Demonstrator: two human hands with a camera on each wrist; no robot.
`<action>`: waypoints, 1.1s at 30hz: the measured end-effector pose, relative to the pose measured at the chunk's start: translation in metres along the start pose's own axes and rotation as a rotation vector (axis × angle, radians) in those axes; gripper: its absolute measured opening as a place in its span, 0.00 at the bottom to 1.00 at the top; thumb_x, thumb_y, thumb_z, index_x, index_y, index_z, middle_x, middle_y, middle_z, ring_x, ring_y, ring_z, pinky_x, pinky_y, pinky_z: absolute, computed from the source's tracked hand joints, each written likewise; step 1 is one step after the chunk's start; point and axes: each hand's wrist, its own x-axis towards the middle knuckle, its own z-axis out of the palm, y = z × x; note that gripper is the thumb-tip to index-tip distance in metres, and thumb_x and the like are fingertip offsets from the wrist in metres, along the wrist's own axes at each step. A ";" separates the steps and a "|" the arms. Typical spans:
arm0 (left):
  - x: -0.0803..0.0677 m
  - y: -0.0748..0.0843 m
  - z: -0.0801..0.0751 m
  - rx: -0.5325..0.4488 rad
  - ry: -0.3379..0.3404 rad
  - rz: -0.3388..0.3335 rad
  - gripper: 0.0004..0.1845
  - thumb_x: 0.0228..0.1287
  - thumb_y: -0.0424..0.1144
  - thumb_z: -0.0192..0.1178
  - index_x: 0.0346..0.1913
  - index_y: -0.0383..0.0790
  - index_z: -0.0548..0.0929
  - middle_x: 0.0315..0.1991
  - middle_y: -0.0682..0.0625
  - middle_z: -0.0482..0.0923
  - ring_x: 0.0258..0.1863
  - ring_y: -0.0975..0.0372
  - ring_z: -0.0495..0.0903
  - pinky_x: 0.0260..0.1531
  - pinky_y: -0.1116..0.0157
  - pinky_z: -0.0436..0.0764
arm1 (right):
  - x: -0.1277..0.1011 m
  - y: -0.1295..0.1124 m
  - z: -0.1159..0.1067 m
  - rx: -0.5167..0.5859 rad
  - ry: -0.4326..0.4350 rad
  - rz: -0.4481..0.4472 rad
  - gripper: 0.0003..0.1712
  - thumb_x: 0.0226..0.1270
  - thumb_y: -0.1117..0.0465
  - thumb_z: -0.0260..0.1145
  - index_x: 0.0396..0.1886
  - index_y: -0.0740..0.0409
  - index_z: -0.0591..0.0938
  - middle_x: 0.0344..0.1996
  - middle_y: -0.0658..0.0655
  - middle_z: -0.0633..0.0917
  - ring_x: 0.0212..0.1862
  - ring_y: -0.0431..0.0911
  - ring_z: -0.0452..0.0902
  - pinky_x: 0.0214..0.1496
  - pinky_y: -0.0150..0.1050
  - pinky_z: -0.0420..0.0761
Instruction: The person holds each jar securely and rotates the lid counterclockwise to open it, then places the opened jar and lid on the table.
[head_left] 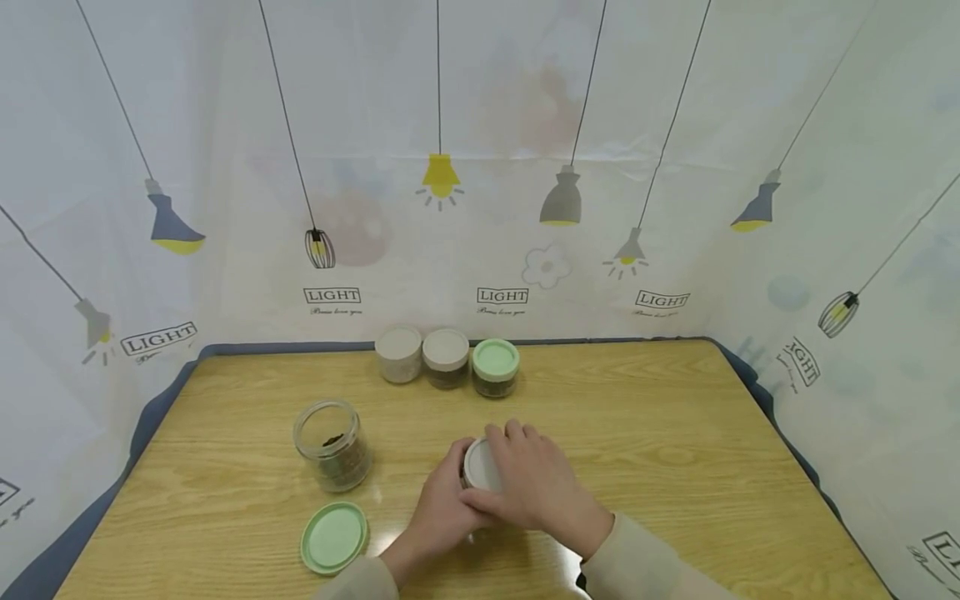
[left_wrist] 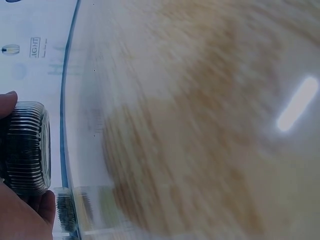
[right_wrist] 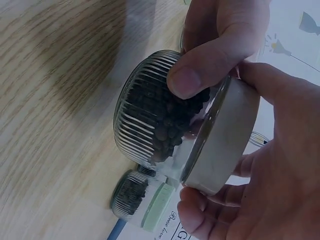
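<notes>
Pale cloth printed with hanging lamps backs the wood-grain counter before you. Both your grips are clamped on one ribbed glass jar, which sits between them: your left grip curls round the glass body, its thumb pressed to the side, while your right grip wraps the white lid at the mouth. Dark, rounded pieces show through the glass; whether the lid is fully seated, you cannot tell. Well to the left of your grip, an open jar stands upright with dark bits low inside, and a green lid lies flat near it, on your side. Beyond your grip, along the counter's far edge, three closed jars stand close together: two white-topped jars and, rightmost, a green-topped jar. Pale sleeves reach your wrists.
</notes>
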 end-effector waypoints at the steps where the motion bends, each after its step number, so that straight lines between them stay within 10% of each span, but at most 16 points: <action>1: 0.000 0.000 0.000 0.005 0.002 -0.002 0.48 0.39 0.44 0.79 0.67 0.44 0.66 0.60 0.46 0.76 0.55 0.56 0.78 0.51 0.57 0.79 | 0.000 0.000 0.000 0.007 -0.001 -0.006 0.39 0.53 0.27 0.62 0.50 0.53 0.74 0.34 0.54 0.76 0.34 0.47 0.74 0.32 0.42 0.78; 22: -0.002 0.001 0.001 0.027 0.010 0.036 0.52 0.39 0.55 0.78 0.68 0.44 0.64 0.60 0.50 0.76 0.57 0.59 0.77 0.57 0.56 0.77 | 0.008 0.024 -0.021 0.337 -0.279 -0.235 0.54 0.46 0.51 0.80 0.73 0.52 0.64 0.72 0.55 0.66 0.69 0.55 0.64 0.64 0.57 0.71; 33: -0.003 0.002 -0.001 -0.033 -0.013 -0.009 0.47 0.39 0.53 0.79 0.63 0.47 0.67 0.55 0.50 0.77 0.53 0.59 0.78 0.50 0.60 0.79 | 0.004 0.007 -0.014 0.090 -0.015 0.032 0.47 0.56 0.22 0.56 0.59 0.56 0.74 0.47 0.59 0.79 0.49 0.55 0.76 0.45 0.50 0.80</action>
